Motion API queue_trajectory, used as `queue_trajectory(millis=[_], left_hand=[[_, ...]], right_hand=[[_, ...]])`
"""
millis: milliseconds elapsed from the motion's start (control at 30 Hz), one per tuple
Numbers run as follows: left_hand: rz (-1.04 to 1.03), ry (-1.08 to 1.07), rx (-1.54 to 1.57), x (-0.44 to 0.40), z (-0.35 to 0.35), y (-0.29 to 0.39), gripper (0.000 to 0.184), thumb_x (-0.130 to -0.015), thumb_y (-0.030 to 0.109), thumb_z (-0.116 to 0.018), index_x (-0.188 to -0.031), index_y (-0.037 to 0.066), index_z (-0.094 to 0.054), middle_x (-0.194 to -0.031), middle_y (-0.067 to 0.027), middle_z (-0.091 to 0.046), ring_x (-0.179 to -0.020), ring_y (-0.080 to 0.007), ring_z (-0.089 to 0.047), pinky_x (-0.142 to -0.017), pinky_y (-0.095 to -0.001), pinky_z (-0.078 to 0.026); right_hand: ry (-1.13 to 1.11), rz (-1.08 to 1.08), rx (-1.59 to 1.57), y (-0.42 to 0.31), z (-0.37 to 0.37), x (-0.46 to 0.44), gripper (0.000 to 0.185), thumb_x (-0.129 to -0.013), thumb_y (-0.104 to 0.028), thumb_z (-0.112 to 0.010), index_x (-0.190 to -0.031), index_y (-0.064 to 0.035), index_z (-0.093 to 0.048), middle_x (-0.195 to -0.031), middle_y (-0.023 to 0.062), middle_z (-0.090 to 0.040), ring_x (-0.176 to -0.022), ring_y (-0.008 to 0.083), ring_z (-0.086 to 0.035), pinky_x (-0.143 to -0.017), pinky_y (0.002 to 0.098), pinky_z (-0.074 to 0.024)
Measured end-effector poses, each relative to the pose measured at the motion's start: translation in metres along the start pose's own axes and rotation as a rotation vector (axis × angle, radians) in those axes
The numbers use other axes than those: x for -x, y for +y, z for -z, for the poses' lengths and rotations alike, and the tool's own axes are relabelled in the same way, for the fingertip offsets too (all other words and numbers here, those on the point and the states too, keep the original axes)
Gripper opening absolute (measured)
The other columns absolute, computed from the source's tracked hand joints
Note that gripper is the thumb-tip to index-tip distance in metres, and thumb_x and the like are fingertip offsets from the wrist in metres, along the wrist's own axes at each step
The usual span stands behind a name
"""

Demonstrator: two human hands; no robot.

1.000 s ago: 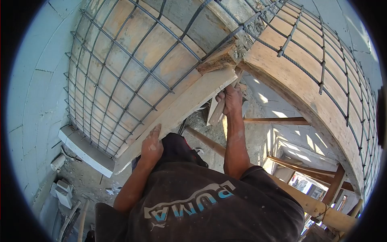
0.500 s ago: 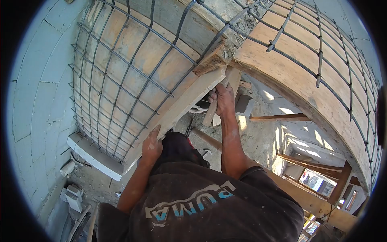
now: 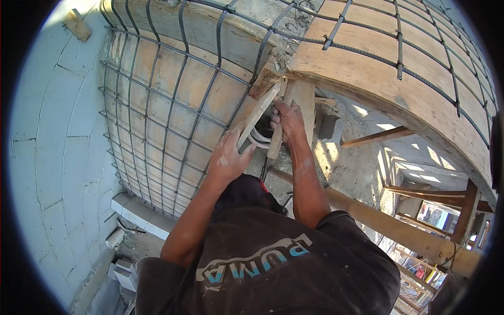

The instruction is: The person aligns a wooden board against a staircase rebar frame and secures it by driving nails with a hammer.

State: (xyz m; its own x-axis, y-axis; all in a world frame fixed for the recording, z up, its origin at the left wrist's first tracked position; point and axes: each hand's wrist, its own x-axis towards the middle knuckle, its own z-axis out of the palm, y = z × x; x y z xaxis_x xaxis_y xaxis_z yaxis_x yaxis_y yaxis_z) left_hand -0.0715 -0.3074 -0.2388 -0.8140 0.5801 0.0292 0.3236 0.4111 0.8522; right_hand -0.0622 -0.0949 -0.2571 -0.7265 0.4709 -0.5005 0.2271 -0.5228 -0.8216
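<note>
My left hand (image 3: 229, 156) grips the edge of a pale wooden board (image 3: 261, 113), with its thumb apart from the fingers. The board slants up to a rough timber block (image 3: 266, 81) under the corner of the formwork. My right hand (image 3: 290, 119) is closed around a short wooden strip (image 3: 275, 140) that hangs downward just right of the board. Some of its fingers are hidden behind the strip. Behind my right hand stands a wider upright plank (image 3: 302, 100). A pale curved thing (image 3: 257, 139) shows between the hands; I cannot make out what it is.
A rebar grid (image 3: 173, 110) covers the sloping plywood at left, and another rebar mesh (image 3: 399, 50) lies over the curved plywood form (image 3: 362, 58) at right. A block wall (image 3: 58, 157) rises at left. A long timber beam (image 3: 378, 220) crosses below right.
My left hand has moved up along the board, closer to my right hand. My right hand stays on the strip. The view has shifted slightly.
</note>
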Motion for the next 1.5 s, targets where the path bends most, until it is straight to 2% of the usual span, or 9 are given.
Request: queue_trajectory(millis=[100, 233, 367, 467, 1000, 1200, 1300, 1400, 1500], left_hand=[[-0.078, 0.107, -0.033, -0.052, -0.02, 0.01, 0.045, -0.086, 0.018, -0.066, -0.125, -0.001, -0.054, -0.112, -0.0269, -0.062, -0.104, -0.0446, -0.06, -0.087, -0.0475, -0.049], [0.037, 0.039, -0.101, -0.062, -0.032, 0.012, 0.036, -0.086, 0.012, -0.063, -0.119, -0.002, -0.059, -0.108, -0.026, -0.064, -0.102, -0.0433, -0.061, -0.085, -0.0472, -0.05], [0.074, 0.055, -0.19, -0.058, -0.035, 0.023, 0.029, -0.086, 0.012, -0.063, -0.11, -0.003, -0.062, -0.1, -0.0263, -0.066, -0.094, -0.0455, -0.063, -0.08, -0.0489, -0.051], [0.062, 0.073, -0.209, -0.057, -0.035, 0.026, 0.028, -0.087, 0.014, -0.063, -0.108, -0.004, -0.062, -0.096, -0.0273, -0.066, -0.091, -0.0462, -0.063, -0.078, -0.0492, -0.05], [0.122, 0.061, -0.264, -0.055, -0.039, 0.042, 0.036, -0.089, 0.019, -0.065, -0.112, -0.008, -0.059, -0.098, -0.0267, -0.067, -0.091, -0.0435, -0.066, -0.08, -0.0454, -0.05], [0.14, 0.122, -0.098, -0.088, -0.036, 0.059, 0.079, -0.084, 0.02, -0.071, -0.145, -0.008, -0.028, -0.13, -0.031, -0.052, -0.12, -0.0393, -0.055, -0.102, -0.041, -0.041], [0.107, 0.15, -0.18, -0.099, -0.038, 0.066, 0.095, -0.082, 0.02, -0.073, -0.15, -0.007, -0.012, -0.14, -0.0326, -0.043, -0.129, -0.0408, -0.046, -0.109, -0.0397, -0.034], [0.087, 0.143, -0.149, -0.1, -0.035, 0.065, 0.098, -0.083, 0.019, -0.073, -0.151, -0.007, -0.007, -0.145, -0.0301, -0.038, -0.134, -0.036, -0.042, -0.111, -0.0376, -0.032], [-0.066, 0.112, -0.269, -0.105, -0.033, 0.052, 0.096, -0.084, 0.02, -0.072, -0.15, -0.01, -0.009, -0.147, -0.0311, -0.035, -0.137, -0.0375, -0.037, -0.112, -0.0374, -0.03]], right_hand=[[0.017, -0.001, 0.031, -0.009, -0.004, 0.005, 0.02, -0.091, -0.019, -0.067, -0.093, -0.0082, -0.051, -0.066, -0.0006, -0.049, -0.045, 0.0069, -0.045, -0.037, 0.0239, -0.0404], [0.054, -0.06, 0.097, -0.017, 0.003, 0.005, 0.021, -0.09, -0.019, -0.07, -0.09, -0.0062, -0.053, -0.066, -0.0003, -0.049, -0.044, 0.0073, -0.044, -0.037, 0.0244, -0.0403], [0.065, 0.116, 0.148, -0.02, 0.015, 0.005, 0.022, -0.086, -0.015, -0.073, -0.091, -0.004, -0.055, -0.059, -0.0014, -0.049, -0.043, 0.0071, -0.045, -0.037, 0.0253, -0.0382], [0.096, 0.213, 0.098, -0.003, 0.035, -0.003, 0.022, -0.086, -0.014, -0.073, -0.089, -0.0045, -0.054, -0.056, -0.0014, -0.05, -0.043, 0.0076, -0.045, -0.038, 0.0251, -0.0384], [0.088, 0.07, -0.013, 0.003, 0.053, 0.006, 0.019, -0.086, -0.017, -0.069, -0.088, -0.0021, -0.056, -0.065, 0.0016, -0.053, -0.051, 0.0103, -0.051, -0.046, 0.0282, -0.0452], [0.119, 0.114, -0.064, 0.005, 0.046, 0.007, 0.019, -0.088, -0.014, -0.067, -0.094, -0.0019, -0.055, -0.063, 0.0018, -0.052, -0.048, 0.011, -0.049, -0.045, 0.0281, -0.0418], [0.114, 0.147, -0.105, 0.002, 0.039, 0.002, 0.019, -0.088, -0.014, -0.066, -0.095, -0.0023, -0.053, -0.064, 0.0016, -0.052, -0.048, 0.0109, -0.049, -0.044, 0.0281, -0.0416], [0.084, 0.197, -0.156, -0.006, 0.035, 0.0, 0.019, -0.089, -0.014, -0.066, -0.095, -0.0027, -0.051, -0.065, 0.0017, -0.052, -0.049, 0.0109, -0.049, -0.045, 0.0284, -0.0419], [0.042, 0.223, -0.16, -0.011, 0.031, -0.003, 0.021, -0.089, -0.016, -0.065, -0.096, -0.002, -0.051, -0.067, 0.0029, -0.053, -0.052, 0.0115, -0.05, -0.047, 0.0293, -0.043]])
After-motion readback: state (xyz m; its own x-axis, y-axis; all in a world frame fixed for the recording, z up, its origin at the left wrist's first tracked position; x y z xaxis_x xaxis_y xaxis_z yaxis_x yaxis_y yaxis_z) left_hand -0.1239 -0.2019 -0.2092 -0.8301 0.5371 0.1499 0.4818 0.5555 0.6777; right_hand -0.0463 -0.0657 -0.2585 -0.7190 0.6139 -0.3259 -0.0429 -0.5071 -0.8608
